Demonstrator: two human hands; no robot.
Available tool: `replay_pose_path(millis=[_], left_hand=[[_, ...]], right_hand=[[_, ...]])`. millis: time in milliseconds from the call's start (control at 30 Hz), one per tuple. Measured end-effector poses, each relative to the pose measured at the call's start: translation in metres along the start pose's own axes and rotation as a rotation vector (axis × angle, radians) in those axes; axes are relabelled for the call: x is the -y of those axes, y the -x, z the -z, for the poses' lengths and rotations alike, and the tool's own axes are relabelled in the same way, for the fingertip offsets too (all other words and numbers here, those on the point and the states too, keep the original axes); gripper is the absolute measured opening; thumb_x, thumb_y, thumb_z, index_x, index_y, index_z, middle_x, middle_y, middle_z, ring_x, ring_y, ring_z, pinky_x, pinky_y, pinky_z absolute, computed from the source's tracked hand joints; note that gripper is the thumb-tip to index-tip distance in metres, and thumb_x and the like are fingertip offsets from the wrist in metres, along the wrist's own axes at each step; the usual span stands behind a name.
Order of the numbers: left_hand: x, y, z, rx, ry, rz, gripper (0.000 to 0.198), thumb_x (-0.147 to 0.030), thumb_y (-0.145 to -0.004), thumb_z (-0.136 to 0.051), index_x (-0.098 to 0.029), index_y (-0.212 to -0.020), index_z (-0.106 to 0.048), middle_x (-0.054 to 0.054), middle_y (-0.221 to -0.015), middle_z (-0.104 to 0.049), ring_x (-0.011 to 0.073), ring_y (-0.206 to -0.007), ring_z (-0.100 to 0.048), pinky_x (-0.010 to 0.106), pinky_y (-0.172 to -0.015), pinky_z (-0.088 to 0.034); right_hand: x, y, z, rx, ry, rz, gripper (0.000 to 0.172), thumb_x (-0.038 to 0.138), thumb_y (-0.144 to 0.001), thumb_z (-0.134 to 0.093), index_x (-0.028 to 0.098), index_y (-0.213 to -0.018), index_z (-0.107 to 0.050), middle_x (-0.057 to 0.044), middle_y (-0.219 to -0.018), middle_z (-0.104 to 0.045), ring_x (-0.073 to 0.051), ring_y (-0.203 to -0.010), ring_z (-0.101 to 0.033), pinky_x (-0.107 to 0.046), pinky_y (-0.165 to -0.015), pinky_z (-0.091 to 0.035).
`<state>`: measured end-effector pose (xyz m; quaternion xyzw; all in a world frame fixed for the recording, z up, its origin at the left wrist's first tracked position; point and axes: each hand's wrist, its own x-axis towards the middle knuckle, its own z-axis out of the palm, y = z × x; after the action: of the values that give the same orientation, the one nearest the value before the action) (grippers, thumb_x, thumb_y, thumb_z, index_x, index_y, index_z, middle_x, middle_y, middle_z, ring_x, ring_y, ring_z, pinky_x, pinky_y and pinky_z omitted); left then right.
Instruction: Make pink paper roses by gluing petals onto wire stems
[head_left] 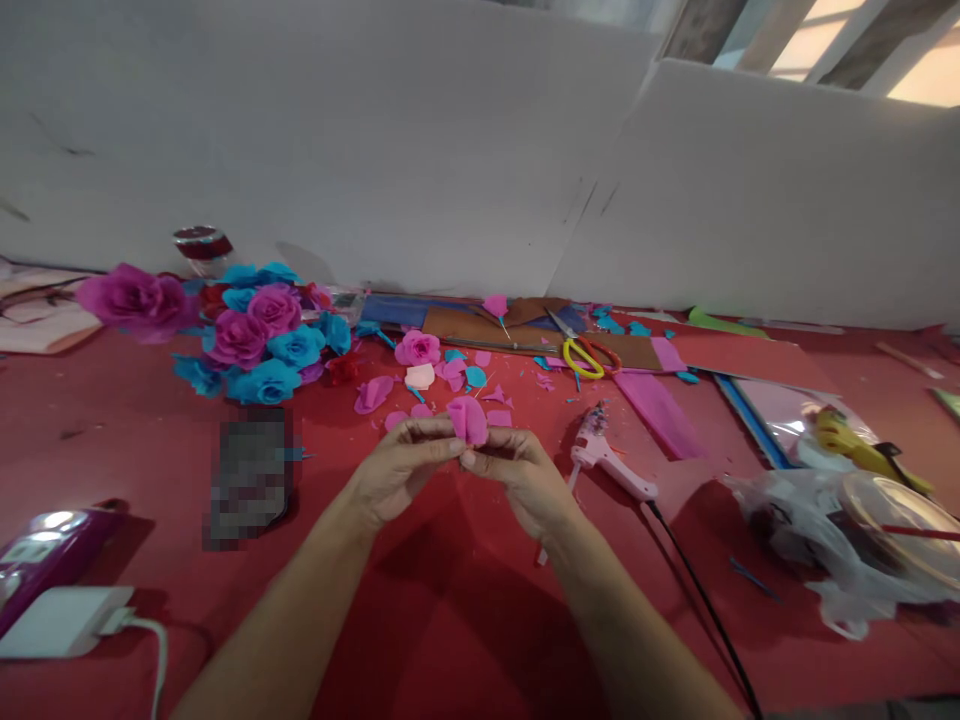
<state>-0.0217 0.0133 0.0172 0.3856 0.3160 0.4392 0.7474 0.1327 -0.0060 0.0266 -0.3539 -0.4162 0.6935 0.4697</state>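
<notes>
Red table cover point(465, 620): lying under everything, spreading out on all sides of the glue gun point(611, 462).
White boards point(375, 150): standing well behind the glue gun, closing off the back of the table.
Paper-rose bouquet point(255, 335): resting well to the left of the glue gun, showing magenta and blue blooms.
Left hand point(397, 470): hovering to the left of the glue gun, thumb and fingertips pinching the pink petal piece point(467, 420) from its left side.
Right hand point(525, 480): hovering just left of the glue gun, pinching the same piece from its right side. The two hands are meeting tip to tip.
Glue gun: lying on the cover, pink-bodied, its black cord trailing toward the near edge.
Scissors point(581, 355): lying behind the glue gun, yellow handles showing.
Pink petal piece: sitting left of the glue gun, sticking up just above and beyond the joined fingertips. Both hands are touching it, neither being nearer. It is rising away from the fingers, looking like curled crepe paper, rounded on top and folding into two lobes.
Loose petals point(375, 393): lying scattered behind and left of the glue gun, beyond the hands.
</notes>
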Motion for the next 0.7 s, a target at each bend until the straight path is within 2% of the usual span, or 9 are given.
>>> replay_pose_path(millis=[167,367,533,700], left_hand=[[-0.0013,0.0015,-0.0025,0.045,-0.003,-0.005,0.012,-0.021,-0.064,-0.078,-0.018,-0.075,-0.076,0.002,-0.072,-0.068,0.0117,-0.070,-0.059,0.025,-0.072,-0.045],[-0.0023,0.0026,-0.0052,0.027,-0.009,-0.011,0.009,-0.021,-0.063,-0.078,-0.018,-0.071,-0.076,0.004,-0.077,-0.070,0.0118,-0.073,-0.060,0.025,-0.074,-0.045],[-0.0032,0.0027,-0.0063,-0.009,0.017,0.001,0.008,-0.020,-0.059,-0.079,-0.017,-0.063,-0.074,0.005,-0.084,-0.071,0.0121,-0.068,-0.059,0.027,-0.069,-0.045],[-0.0019,0.0011,-0.0066,-0.073,0.037,0.001,0.016,-0.016,-0.054,-0.081,-0.015,-0.066,-0.072,0.005,-0.086,-0.070,0.0118,-0.071,-0.060,0.025,-0.069,-0.045]], right_hand=[[-0.0011,-0.0002,0.0028,0.018,-0.028,-0.023,0.010,0.025,-0.060,-0.080,0.021,-0.066,-0.073,0.002,-0.067,-0.065,-0.011,-0.067,-0.055,-0.028,-0.077,-0.042],[-0.0015,-0.0006,0.0042,-0.001,-0.029,-0.035,0.013,0.026,-0.058,-0.081,0.021,-0.067,-0.073,0.002,-0.065,-0.064,-0.011,-0.065,-0.054,-0.027,-0.074,-0.043],[-0.0011,0.0003,0.0005,0.004,-0.052,-0.059,0.014,0.027,-0.057,-0.082,0.021,-0.063,-0.070,0.002,-0.064,-0.061,-0.011,-0.065,-0.052,-0.025,-0.073,-0.043],[-0.0036,0.0000,-0.0011,-0.005,0.013,-0.015,0.011,0.027,-0.061,-0.079,0.021,-0.063,-0.069,0.002,-0.064,-0.061,-0.013,-0.070,-0.053,-0.027,-0.075,-0.042]])
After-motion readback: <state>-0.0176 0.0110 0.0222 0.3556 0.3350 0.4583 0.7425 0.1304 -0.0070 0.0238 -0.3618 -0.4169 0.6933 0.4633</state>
